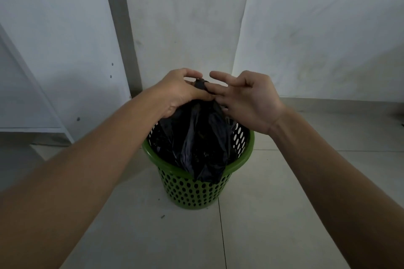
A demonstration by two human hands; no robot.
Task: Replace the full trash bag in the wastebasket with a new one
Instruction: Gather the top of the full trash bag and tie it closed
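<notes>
A green perforated wastebasket [196,190] stands on the tiled floor near a wall corner. A black trash bag [201,135] fills it, its top gathered into a neck above the rim, with one flap draped over the front rim. My left hand [181,91] grips the gathered neck from the left, fingers curled round it. My right hand [247,98] is at the neck from the right; thumb and one finger pinch the black plastic while the other fingers stay spread. No new bag is in view.
White walls [188,19] rise right behind the basket. A white cabinet [28,85] stands at the left. Pale floor tiles [251,225] spread in front and to the right, with small dark crumbs [162,216] near the basket.
</notes>
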